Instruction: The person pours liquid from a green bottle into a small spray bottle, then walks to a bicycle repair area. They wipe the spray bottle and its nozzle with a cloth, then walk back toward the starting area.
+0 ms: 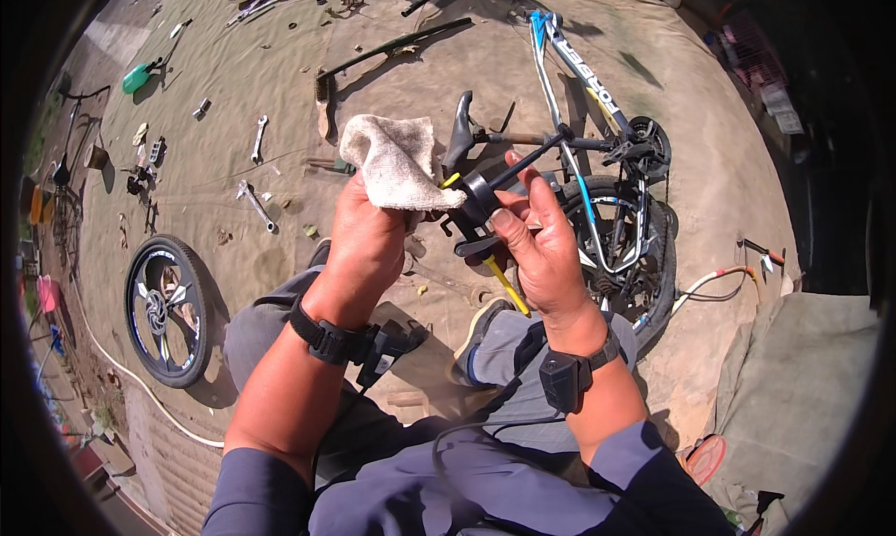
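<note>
My left hand [359, 242] is closed on a crumpled white cloth [392, 158], which lies against a black-and-yellow part. This black-and-yellow part [481, 198] has a round black collar, a long thin dark rod and yellow lengths at its lower end; its exact kind does not show clearly. Around its near side, the thumb and fingers of my right hand [541, 246] grip it. Some fingers of my left hand are hidden by the cloth. Beyond, a blue, white and black bicycle frame [583, 186] lies on the ground with saddle, crank and a wheel attached.
A loose bicycle wheel [168, 310] lies at the left. Two wrenches [259, 139], a wooden-handled brush [323, 116] and a green item [137, 78] are scattered over the ground sheet. A pale hose [154, 396] curves along the left; a hammer [763, 252] lies at the right.
</note>
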